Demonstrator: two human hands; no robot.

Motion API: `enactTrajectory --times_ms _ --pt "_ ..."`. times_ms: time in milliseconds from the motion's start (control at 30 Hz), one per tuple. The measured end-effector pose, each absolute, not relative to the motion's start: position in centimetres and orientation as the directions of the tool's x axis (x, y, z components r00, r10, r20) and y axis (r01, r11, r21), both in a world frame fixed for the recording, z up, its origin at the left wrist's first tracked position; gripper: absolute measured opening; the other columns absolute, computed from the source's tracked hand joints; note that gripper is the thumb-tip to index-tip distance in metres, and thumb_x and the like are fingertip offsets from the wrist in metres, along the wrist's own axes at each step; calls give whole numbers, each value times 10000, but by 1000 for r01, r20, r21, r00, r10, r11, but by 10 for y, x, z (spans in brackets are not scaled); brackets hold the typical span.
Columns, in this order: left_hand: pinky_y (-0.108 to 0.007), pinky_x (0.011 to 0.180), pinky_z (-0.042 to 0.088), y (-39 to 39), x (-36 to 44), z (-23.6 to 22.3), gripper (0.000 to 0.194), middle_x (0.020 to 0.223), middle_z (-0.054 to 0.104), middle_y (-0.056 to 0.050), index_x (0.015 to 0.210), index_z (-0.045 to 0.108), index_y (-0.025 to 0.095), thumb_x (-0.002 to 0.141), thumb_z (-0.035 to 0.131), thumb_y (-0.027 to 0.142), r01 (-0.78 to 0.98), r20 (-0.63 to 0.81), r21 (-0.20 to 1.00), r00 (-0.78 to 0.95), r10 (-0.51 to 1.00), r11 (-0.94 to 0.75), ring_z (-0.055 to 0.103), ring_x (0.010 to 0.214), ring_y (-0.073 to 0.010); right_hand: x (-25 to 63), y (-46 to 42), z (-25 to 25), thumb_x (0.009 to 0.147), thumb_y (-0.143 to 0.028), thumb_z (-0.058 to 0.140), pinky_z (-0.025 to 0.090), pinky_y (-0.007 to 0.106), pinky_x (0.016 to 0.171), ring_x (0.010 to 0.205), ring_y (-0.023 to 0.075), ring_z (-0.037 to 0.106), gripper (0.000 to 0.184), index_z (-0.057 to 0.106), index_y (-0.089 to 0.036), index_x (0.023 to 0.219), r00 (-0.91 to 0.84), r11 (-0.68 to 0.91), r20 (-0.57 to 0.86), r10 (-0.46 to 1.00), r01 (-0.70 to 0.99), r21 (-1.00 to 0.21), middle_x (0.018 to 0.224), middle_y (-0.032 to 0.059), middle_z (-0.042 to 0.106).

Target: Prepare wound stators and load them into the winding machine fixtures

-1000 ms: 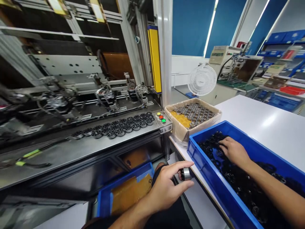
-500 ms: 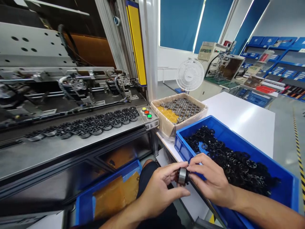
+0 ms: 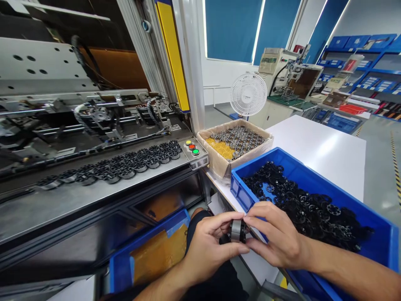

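Between both hands is a small motor stator core (image 3: pixel 236 230), a grey metal ring with black plastic at its ends. My left hand (image 3: pixel 208 242) is closed around its left side, thumb below and fingers above. My right hand (image 3: pixel 280 238) pinches the black plastic on its right side with the fingertips. Just beyond my right hand, a blue bin (image 3: pixel 313 177) holds a heap of loose black plastic end pieces (image 3: pixel 291 194). Several similar stator cores with black ends (image 3: pixel 125 166) stand in rows on the machine's metal ledge (image 3: pixel 94 200) to the left.
A plastic-lined carton (image 3: pixel 216 165) of metal cores (image 3: pixel 247 140) stands behind the bin. A button box (image 3: pixel 199 159) with yellow, red and green buttons sits at the ledge's end. Below are a blue crate (image 3: pixel 117 267) and my knees. A white fan (image 3: pixel 248 95) and white table (image 3: pixel 332 154) lie beyond.
The stator core has turned slightly in my fingers, and its black right end sits more closely against the ring. Both hands keep their hold; the camera view has shifted a little.
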State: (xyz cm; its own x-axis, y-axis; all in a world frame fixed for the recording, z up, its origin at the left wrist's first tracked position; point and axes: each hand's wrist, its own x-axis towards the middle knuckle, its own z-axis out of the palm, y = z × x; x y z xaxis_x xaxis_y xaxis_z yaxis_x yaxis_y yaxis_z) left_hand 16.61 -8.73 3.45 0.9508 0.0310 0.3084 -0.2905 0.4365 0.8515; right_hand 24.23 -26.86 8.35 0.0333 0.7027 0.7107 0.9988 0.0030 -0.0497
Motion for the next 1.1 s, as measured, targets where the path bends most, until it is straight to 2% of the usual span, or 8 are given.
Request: enactTrajectory --times_ms 367,567,767,867,967,1100 --pt "-202 791 618 -87 166 33 503 938 814 -36 1081 757 184 609 924 135 -225 255 856 967 -1 465 776 842 -170 243 -270 85 906 -129 621 615 393 815 993 230 644 335 590 -65 1234 -19 10 690 724 1000 17 1020 156 695" --pt "-210 798 619 -89 166 32 495 963 813 -52 1070 754 169 608 932 171 -224 254 862 967 -4 455 776 862 -182 244 -270 87 889 -152 657 602 400 806 966 248 640 300 623 -25 1159 -37 -5 684 729 998 59 989 173 696" --pt "-199 796 618 -86 167 30 537 971 815 -31 1071 762 192 571 940 118 -155 207 856 977 -51 494 776 874 -174 244 -270 92 933 -258 636 599 389 751 925 244 649 285 644 -52 1130 -62 -42 677 733 990 136 939 155 708" --pt "-204 789 617 -85 166 31 553 944 814 -35 1076 769 184 557 945 113 -97 159 860 984 -83 502 774 875 -183 243 -271 93 953 -276 610 603 398 751 931 251 657 276 662 -54 1108 -99 -60 659 746 975 213 940 159 720" --pt "-212 789 616 -84 167 32 553 901 811 -31 1076 775 181 554 951 135 -39 119 863 985 -128 504 771 858 -182 242 -272 93 971 -302 584 602 403 720 910 259 662 299 682 -38 1071 -141 -69 631 763 953 296 928 161 724" --pt "-236 801 618 -84 167 30 563 952 810 -43 1097 769 189 567 957 197 -43 127 868 983 -136 494 769 882 -198 242 -271 91 981 -266 552 601 412 704 915 273 663 305 672 0 1073 -160 -53 620 768 949 311 945 182 720"
